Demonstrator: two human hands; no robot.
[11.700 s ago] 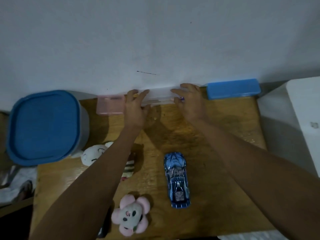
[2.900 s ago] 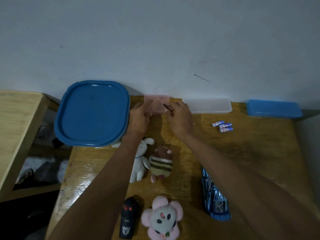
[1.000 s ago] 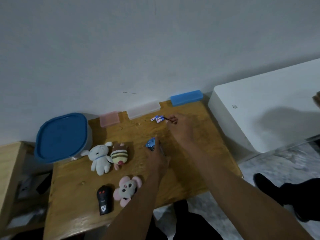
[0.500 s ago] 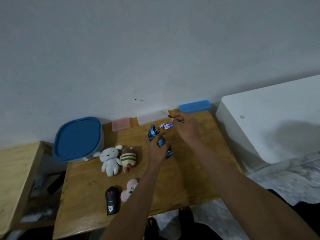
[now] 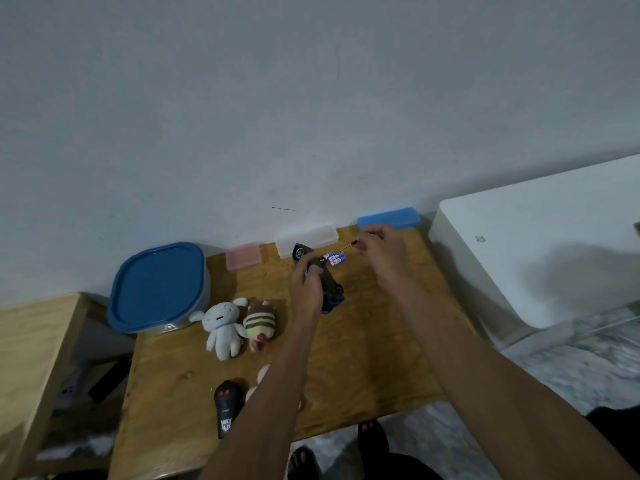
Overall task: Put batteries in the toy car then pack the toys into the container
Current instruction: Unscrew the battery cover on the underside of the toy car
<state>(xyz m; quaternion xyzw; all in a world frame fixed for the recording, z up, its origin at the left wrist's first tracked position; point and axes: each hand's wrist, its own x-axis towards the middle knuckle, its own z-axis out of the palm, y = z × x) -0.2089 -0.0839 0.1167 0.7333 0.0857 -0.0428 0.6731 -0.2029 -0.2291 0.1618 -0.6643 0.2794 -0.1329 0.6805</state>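
Bare worktop [image 5: 374, 358] lies open at centre right of the frame, while the lidded blue container [image 5: 157, 287] blocks the left, two plush toys [image 5: 239, 323] and a black remote [image 5: 225, 407] crowd lower left, and three flat boxes [image 5: 388, 218] line the wall.

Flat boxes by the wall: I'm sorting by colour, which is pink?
The pink box, leftmost of three, nearest the blue-lidded container; the others are clear and blue.
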